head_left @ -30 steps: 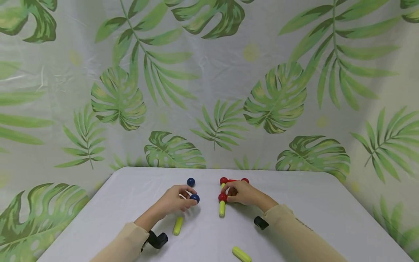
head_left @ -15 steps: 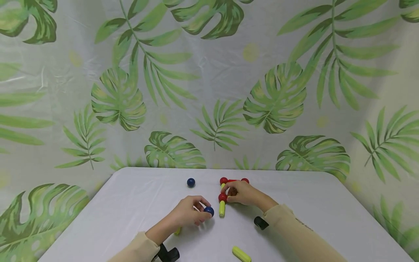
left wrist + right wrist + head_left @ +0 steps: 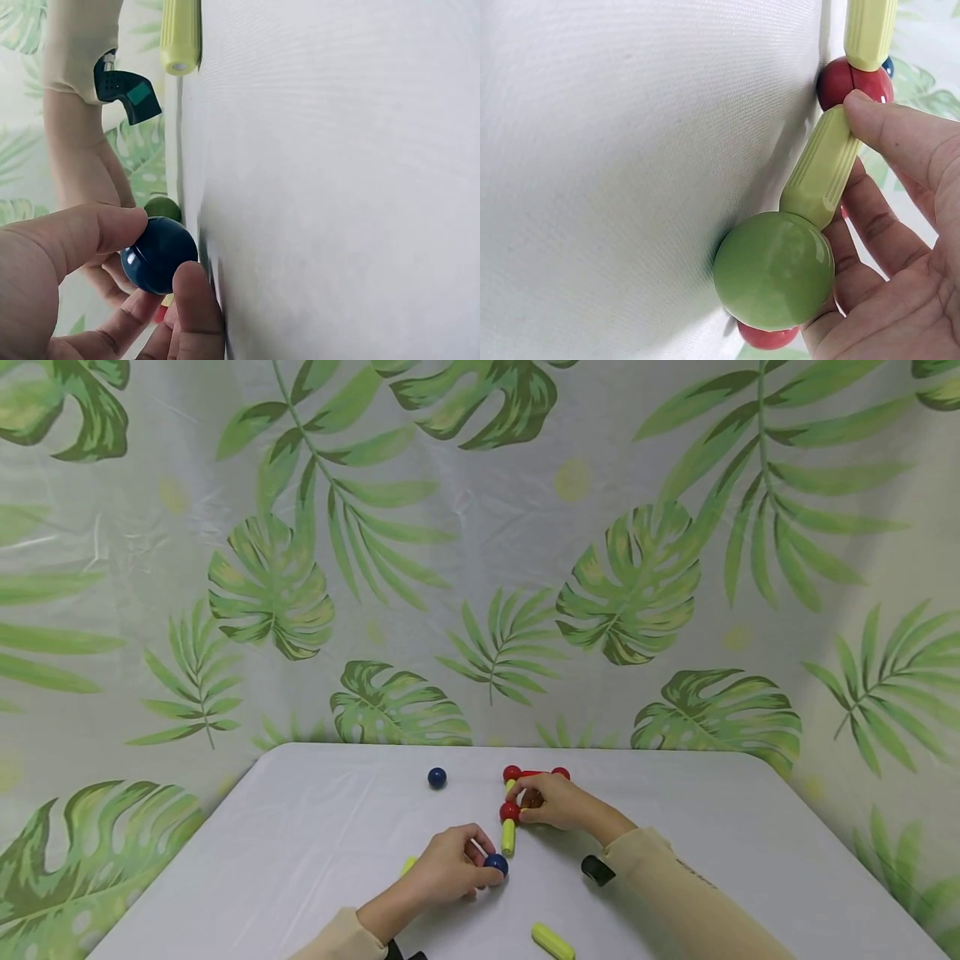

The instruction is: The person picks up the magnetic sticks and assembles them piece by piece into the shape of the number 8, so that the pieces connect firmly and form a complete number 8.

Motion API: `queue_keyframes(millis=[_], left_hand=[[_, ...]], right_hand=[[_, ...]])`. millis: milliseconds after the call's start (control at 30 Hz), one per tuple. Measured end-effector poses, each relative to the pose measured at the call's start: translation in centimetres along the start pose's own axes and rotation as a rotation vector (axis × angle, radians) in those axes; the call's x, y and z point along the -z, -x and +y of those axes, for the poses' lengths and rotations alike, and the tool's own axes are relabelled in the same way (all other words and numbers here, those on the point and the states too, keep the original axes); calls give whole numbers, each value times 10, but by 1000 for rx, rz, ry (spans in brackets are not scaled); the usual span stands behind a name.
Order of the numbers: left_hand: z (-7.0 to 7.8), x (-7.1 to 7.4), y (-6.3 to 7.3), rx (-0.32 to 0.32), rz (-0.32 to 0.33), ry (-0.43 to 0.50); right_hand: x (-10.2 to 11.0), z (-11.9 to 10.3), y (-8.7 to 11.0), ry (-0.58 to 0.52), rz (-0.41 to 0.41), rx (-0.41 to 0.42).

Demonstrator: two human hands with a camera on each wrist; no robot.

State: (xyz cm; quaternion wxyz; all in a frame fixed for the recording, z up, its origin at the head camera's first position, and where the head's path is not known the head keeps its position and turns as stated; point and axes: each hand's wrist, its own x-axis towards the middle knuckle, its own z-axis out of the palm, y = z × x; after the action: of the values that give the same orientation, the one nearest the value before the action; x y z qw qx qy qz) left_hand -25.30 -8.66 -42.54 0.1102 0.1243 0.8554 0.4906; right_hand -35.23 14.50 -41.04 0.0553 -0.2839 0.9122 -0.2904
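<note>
My left hand [image 3: 450, 867] pinches a dark blue ball [image 3: 496, 865] between thumb and fingertips, just short of the near end of a yellow-green stick [image 3: 508, 837]. That stick is joined to a red ball [image 3: 510, 812] in a ball-and-stick structure. My right hand [image 3: 557, 802] grips the structure there. In the right wrist view, the thumb presses where the red ball [image 3: 855, 84] meets a second yellow-green stick [image 3: 821, 165], with the other fingers behind. A green ball [image 3: 774, 270] sits at this stick's other end; the right hand hides it in the head view.
Farther back, two red balls are joined by a red stick [image 3: 535, 773]. A loose blue ball [image 3: 437, 778] lies to the left. One loose yellow-green stick [image 3: 553, 941] lies near the front; another [image 3: 408, 865] is partly behind the left hand. A leaf-patterned curtain [image 3: 495, 552] hangs behind the white table [image 3: 300, 827].
My left hand has carried the blue ball rightward and nearer to me, from left of the structure to just before the stick's near end. The right hand has stayed in place.
</note>
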Motion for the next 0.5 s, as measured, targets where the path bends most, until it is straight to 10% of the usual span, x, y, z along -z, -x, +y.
queue_keyframes(millis=[500], left_hand=[[0,-13,-6,-40,34,-12]], right_hand=[[1,0,2,0,4,5]])
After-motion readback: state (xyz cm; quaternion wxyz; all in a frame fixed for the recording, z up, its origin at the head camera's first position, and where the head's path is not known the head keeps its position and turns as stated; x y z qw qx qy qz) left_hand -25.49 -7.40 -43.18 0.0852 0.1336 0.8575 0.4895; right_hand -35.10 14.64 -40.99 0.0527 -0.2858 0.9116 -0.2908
